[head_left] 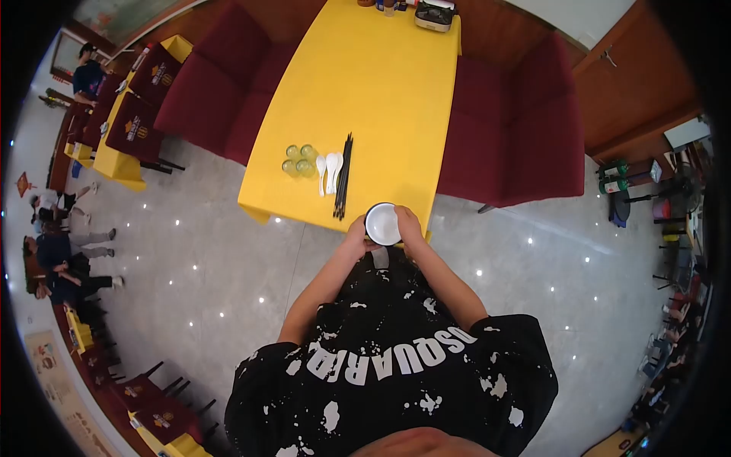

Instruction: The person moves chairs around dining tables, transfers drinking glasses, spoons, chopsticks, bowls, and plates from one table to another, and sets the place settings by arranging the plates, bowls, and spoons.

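Observation:
Between my two hands is a white bowl (383, 224) with a dark rim, held at the near edge of the yellow-covered table (365, 84). I cannot tell whether more bowls are stacked beneath it. My left hand (357, 235) grips the bowl's left side, and my right hand (410, 226) wraps its right side. Just beyond the bowl, black chopsticks (344, 177) lie in a bundle pointing away from me. White soup spoons (332, 171) rest left of them, and several greenish glasses (298, 158) stand close together farther left.
Dark red bench seats (236, 84) flank the table, with another (509, 126) on the right. A tissue box (434, 15) and small bottles (389, 7) stand at the far end. Several people (57, 247) are at the far left. Green bottles (611, 177) are on the right.

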Tool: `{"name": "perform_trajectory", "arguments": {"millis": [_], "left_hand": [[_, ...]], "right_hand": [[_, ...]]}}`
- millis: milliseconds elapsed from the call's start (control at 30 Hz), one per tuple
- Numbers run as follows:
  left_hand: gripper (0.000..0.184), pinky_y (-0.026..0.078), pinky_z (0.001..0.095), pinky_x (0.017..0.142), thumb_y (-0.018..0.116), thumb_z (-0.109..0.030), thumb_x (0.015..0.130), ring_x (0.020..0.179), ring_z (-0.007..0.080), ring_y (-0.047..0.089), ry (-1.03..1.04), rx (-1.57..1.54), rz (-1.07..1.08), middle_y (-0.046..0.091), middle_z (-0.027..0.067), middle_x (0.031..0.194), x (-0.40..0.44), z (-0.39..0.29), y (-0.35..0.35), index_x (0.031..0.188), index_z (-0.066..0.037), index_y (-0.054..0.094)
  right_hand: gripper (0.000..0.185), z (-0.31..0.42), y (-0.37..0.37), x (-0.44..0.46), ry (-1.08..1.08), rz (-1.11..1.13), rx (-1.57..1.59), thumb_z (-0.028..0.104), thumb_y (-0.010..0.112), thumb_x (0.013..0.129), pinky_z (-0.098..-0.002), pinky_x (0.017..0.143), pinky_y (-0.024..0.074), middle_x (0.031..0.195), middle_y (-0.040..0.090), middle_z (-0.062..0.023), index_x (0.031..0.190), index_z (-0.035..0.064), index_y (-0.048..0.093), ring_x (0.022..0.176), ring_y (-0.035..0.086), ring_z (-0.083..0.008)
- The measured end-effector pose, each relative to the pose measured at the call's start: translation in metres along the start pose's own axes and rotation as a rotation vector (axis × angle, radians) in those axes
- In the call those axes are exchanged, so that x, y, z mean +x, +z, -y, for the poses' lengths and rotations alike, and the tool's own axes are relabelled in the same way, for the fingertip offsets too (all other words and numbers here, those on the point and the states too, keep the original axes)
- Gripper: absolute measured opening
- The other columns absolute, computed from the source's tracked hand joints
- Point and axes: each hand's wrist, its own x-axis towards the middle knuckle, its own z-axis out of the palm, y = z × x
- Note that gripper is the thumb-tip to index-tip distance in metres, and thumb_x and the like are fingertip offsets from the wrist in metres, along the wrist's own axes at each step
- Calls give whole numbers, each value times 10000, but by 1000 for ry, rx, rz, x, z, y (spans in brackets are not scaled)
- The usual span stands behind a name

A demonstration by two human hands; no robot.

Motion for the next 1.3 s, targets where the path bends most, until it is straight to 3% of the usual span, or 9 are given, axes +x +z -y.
{"name": "perform_trajectory", "arguments": {"millis": [167,400,533,633,767,933,1067,1167,1300], "left_hand": [[415,465,599,928,409,-435,981,1162,345,551,52,-29,45,497,104,1371,61,-103,11,1299,-193,524],[417,505,495,869,400,-476,960,1109,299,577,-57,135,53,602,81,1231,109,-190,12,1212,-205,592],[483,501,497,871,366,-533,963,1112,348,566,-70,114,91,572,107,1246,122,-189,-7,1260,-190,531],[533,493,515,903,336,-534,980,1125,400,552,-31,23,91,492,120,1326,122,-184,-9,1343,-156,431],[541,479,511,945,389,-486,980,1113,397,562,31,-70,21,438,129,1341,121,-159,-14,1380,-122,373],[590,495,456,928,439,-427,977,1114,376,590,109,-32,-16,387,180,1417,90,-117,-1,1431,-74,306],[665,525,406,788,484,-403,977,1010,331,636,59,310,120,388,191,1417,67,-54,-11,1502,-78,238],[595,531,345,644,508,-338,963,874,271,657,53,712,271,470,154,1311,64,5,-21,1469,-94,315],[504,475,304,547,504,-182,940,765,207,653,70,1059,430,568,112,1152,47,69,-18,1419,-68,396]], "right_hand": [[467,48,37,101,68,-58,78,371,517,918,-356,858,494,1082,685,-166,1165,0,658,992,641,-255],[470,81,78,163,189,-208,187,350,531,937,-341,859,499,1131,660,-126,1252,11,611,997,626,-223],[478,83,89,165,204,-251,145,372,534,926,-372,815,521,1119,647,-114,1265,41,602,992,627,-227],[546,69,86,170,195,-270,257,390,541,908,-389,833,521,1213,628,-125,1335,50,556,1063,606,-243],[459,97,75,119,295,-274,418,418,543,917,-411,821,523,1162,600,-120,1234,87,570,1046,593,-234],[406,-9,55,52,381,-429,503,426,524,935,-363,695,529,1001,658,-80,1154,94,605,844,633,-191],[384,-91,62,-68,401,-531,544,398,545,921,-326,609,509,863,676,-77,1085,60,627,702,629,-165],[379,-199,81,-158,494,-681,482,380,539,904,-337,570,506,842,680,-101,1014,31,635,664,634,-187],[386,-322,128,-299,824,-930,242,362,536,845,-402,586,542,744,680,-151,818,-3,659,622,663,-276]]}}
